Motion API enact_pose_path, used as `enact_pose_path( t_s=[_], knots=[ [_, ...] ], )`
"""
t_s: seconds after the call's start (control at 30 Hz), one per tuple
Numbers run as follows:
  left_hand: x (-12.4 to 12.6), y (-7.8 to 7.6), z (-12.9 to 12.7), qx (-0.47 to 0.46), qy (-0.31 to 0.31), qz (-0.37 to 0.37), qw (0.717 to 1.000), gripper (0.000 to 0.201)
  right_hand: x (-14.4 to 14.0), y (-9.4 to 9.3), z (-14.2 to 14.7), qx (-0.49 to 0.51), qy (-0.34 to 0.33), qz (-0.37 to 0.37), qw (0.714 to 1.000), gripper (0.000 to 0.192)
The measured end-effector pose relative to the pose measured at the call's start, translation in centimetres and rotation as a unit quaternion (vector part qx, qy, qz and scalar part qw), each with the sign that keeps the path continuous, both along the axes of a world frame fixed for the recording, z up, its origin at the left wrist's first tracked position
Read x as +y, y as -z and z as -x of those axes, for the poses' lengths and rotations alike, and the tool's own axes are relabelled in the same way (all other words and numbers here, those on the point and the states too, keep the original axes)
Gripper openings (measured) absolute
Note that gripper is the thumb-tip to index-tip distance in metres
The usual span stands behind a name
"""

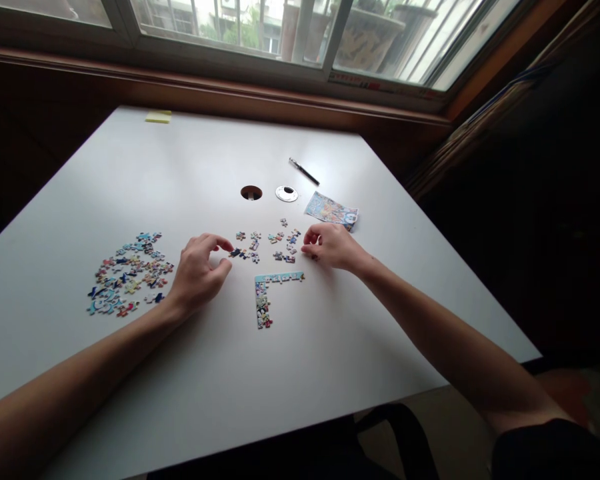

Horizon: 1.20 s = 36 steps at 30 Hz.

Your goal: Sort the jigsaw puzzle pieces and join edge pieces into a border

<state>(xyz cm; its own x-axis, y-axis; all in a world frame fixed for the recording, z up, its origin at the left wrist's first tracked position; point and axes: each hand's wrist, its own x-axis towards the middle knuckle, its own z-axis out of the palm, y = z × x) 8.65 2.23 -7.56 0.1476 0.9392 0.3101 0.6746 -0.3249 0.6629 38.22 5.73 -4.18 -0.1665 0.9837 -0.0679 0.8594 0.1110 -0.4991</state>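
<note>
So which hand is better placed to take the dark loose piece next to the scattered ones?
Probably the left hand: its fingertips are right at the dark piece, while the right hand is across the scattered pieces.

White table (130, 173) under daylit window (260, 27); wooden sill (230, 93); dark surroundings.

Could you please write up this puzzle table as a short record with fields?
surface: white table below a window
left hand: left hand, fingertips at a dark loose piece; whether it is pinched cannot be told
right hand: right hand, fingers curled by the scattered pieces; a held piece cannot be made out
joined part: L-shaped corner section between the hands
unsorted: pile of pieces left of the left hand
other items: reference picture, pen, sticky notes, cable hole, round cap
</note>
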Motion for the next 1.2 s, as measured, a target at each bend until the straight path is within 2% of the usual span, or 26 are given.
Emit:
enact_pose_path(
  t_s=[0.1, 0.2, 0.3, 0.4, 0.5, 0.6, 0.73, 0.83, 0.93, 1.1, 1.2],
  knots=[
    [0.0, 0.1, 0.0, 0.001, 0.0, -0.005, 1.0, 0.02, -1.9, -0.8, 0.4, 0.118, -0.014, 0.028, 0.993, 0.013],
    [0.0, 0.1, 0.0, 0.003, -0.001, -0.002, 1.0, 0.02, -5.8, -1.3, 1.9, 0.218, -0.054, 0.094, 0.97, 0.016],
    [-0.1, 0.0, -0.1, 0.002, -0.001, 0.001, 1.0, 0.02, -10.2, -0.7, 3.7, 0.201, -0.109, 0.117, 0.966, 0.008],
    [-0.1, 0.0, -0.1, 0.003, 0.002, 0.0, 1.0, 0.02, -12.8, 0.4, 4.6, 0.159, -0.148, 0.056, 0.975, 0.007],
    [-0.1, 0.1, -0.1, 0.003, 0.004, -0.005, 1.0, 0.02, -13.2, 0.9, 4.1, 0.152, -0.139, 0.036, 0.978, 0.005],
    [0.0, 0.2, -0.1, 0.003, 0.002, -0.006, 1.0, 0.02, -12.6, 0.4, 2.7, 0.15, -0.133, 0.035, 0.979, 0.003],
    [0.0, 0.3, -0.1, 0.003, 0.001, 0.001, 1.0, 0.02, -12.4, 0.1, 1.6, 0.13, -0.207, 0.018, 0.969, 0.012],
    [0.0, 0.3, 0.0, 0.004, 0.001, 0.002, 1.0, 0.02, -12.6, 0.5, 2.0, 0.098, -0.271, -0.013, 0.957, 0.018],
    [0.0, 0.2, 0.0, 0.005, 0.001, 0.002, 1.0, 0.02, -12.6, 1.0, 2.5, 0.068, -0.304, -0.029, 0.95, 0.018],
    [0.0, 0.1, -0.1, 0.002, 0.004, -0.003, 1.0, 0.02, -12.6, 1.5, 2.9, 0.067, -0.306, -0.046, 0.948, 0.007],
    [0.0, 0.1, -0.1, 0.001, 0.004, -0.004, 1.0, 0.02, -13.0, 2.0, 3.5, 0.078, -0.287, -0.083, 0.951, 0.006]
  ],
)
